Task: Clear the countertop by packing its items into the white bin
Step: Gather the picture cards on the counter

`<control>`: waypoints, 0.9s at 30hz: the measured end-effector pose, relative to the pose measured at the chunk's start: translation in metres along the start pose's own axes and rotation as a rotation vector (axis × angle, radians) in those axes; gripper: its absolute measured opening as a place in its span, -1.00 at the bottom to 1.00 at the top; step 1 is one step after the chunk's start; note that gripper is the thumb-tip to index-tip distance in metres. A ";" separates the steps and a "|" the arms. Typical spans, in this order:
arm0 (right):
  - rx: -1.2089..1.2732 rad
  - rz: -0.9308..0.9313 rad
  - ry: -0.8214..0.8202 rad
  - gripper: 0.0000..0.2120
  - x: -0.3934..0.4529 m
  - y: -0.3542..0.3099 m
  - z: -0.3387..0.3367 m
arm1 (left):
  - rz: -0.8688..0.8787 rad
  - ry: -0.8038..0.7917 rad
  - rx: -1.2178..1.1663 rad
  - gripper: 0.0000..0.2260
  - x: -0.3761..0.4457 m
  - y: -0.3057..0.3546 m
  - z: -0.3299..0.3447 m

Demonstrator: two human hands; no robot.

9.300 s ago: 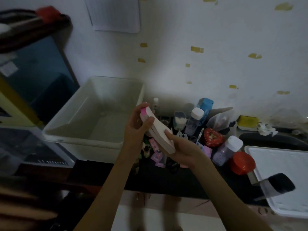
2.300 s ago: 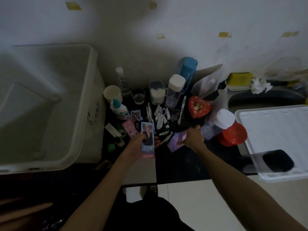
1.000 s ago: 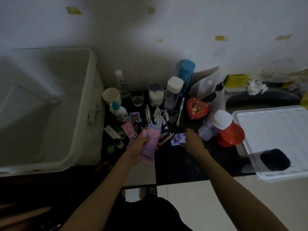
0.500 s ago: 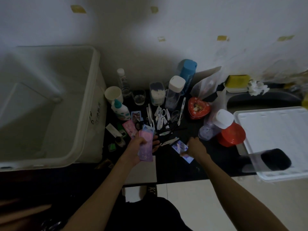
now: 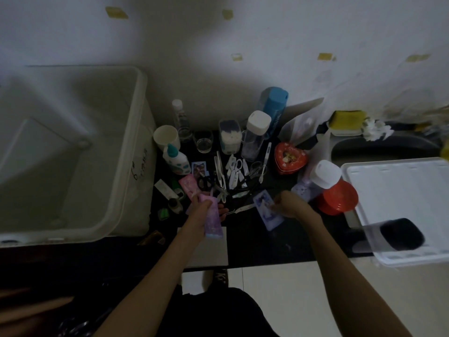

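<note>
The white bin (image 5: pixel 136 132) runs off the left edge, so its full outline is hidden. The white tray (image 5: pixel 401 210) is cut by the right edge. The left hand (image 5: pixel 202 211) covers the upper part of the pink cards (image 5: pixel 213 223) it grips. Prints on the card (image 5: pixel 266 210) in the right hand (image 5: pixel 289 206) are too dim to read. The small clips and tools (image 5: pixel 233 171) blur together.
</note>
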State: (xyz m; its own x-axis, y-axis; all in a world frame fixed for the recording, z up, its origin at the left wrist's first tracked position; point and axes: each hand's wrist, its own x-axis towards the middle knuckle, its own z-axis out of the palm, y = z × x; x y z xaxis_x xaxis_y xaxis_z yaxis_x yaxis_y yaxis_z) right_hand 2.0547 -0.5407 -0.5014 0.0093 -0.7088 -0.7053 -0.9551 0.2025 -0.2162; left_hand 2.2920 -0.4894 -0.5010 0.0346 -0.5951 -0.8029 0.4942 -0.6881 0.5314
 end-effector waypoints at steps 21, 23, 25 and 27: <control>-0.061 -0.465 0.203 0.00 0.093 -0.192 0.029 | -0.114 0.116 0.128 -0.73 -0.020 -0.006 -0.056; -0.163 -0.446 0.200 0.19 0.102 -0.202 0.037 | -0.108 0.075 0.095 -0.67 -0.019 -0.008 -0.063; -0.275 -0.426 0.203 0.26 0.107 -0.206 0.045 | -0.102 0.033 0.070 -0.74 -0.023 -0.009 -0.067; -0.347 -0.416 0.220 0.28 0.107 -0.207 0.049 | -0.090 0.012 0.083 -0.76 -0.020 -0.012 -0.073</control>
State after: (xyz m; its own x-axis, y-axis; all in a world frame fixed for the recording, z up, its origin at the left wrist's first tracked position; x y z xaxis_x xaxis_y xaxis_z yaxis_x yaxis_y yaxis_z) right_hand 2.2679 -0.6258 -0.5652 0.3783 -0.8125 -0.4436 -0.9257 -0.3300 -0.1852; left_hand 2.3486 -0.4387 -0.5112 0.0039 -0.5249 -0.8511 0.4221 -0.7708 0.4773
